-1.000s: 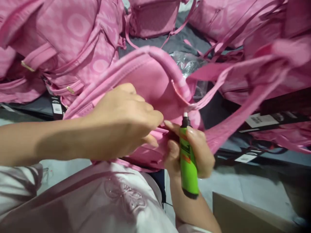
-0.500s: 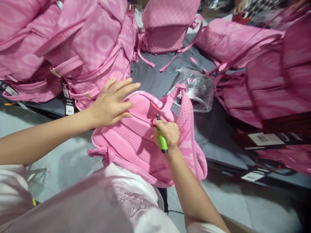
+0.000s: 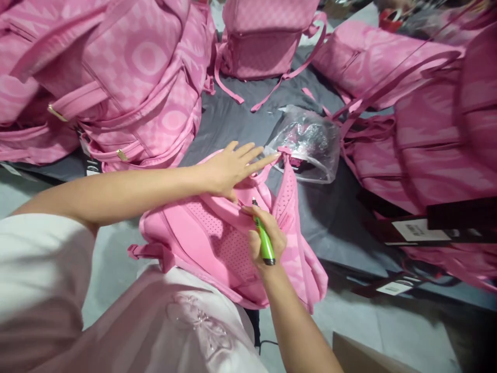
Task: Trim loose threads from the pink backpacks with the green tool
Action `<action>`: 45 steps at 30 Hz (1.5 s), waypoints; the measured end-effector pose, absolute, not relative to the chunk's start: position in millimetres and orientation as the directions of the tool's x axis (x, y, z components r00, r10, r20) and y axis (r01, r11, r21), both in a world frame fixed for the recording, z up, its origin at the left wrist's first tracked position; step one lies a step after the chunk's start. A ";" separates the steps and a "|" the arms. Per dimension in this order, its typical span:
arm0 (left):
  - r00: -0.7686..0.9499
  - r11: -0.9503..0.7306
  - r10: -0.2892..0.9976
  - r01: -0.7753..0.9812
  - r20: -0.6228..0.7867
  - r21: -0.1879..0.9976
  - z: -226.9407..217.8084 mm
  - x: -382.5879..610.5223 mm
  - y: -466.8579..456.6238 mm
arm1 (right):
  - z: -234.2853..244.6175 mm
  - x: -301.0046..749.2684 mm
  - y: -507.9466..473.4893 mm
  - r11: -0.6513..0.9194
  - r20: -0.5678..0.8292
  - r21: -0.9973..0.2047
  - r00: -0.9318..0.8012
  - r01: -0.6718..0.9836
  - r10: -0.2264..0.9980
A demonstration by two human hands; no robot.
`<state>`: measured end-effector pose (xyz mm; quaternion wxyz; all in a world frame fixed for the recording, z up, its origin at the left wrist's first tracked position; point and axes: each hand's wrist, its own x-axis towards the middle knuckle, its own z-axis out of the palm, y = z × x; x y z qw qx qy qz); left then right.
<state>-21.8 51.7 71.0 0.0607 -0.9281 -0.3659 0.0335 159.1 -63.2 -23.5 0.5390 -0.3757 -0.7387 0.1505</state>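
Observation:
A pink backpack (image 3: 182, 228) lies in front of me at the table's edge, its padded, perforated back facing up. My left hand (image 3: 233, 168) is spread over the top of the backpack near its handle, fingers apart and holding nothing. Whether the palm presses on the fabric is hard to tell. In my right hand (image 3: 269, 235) is a green marker pen (image 3: 265, 241) with a black end, its tip pointing away from me over the backpack. One shoulder strap (image 3: 286, 189) runs along the backpack's right side.
Pink backpacks (image 3: 143, 62) are piled at the left, with another upright backpack (image 3: 267, 46) at the back. More backpacks (image 3: 427, 124) with hang tags (image 3: 421, 229) crowd the right. A clear plastic bag (image 3: 314, 140) lies on the dark-covered table (image 3: 330, 217).
My left hand has moved right, from the backpack's left side to its top. My right hand has come slightly nearer me, still holding the marker pen.

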 end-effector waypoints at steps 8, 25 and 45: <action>0.670 -0.662 0.741 0.713 -0.055 -0.233 65.1 -8.5 41.9 | -12.9 173.6 -56.4 0.466 0.466 -0.770 -0.114 0.436 0.877; 0.602 -0.625 0.780 0.764 -0.170 -0.162 69.6 -1.3 54.7 | 40.9 186.5 -17.5 0.553 0.191 -0.606 -0.569 0.572 0.800; 0.656 -0.673 0.740 0.727 -0.149 -0.138 66.2 -8.1 60.6 | 49.9 169.3 -9.1 0.533 0.114 -0.619 -0.606 0.576 0.787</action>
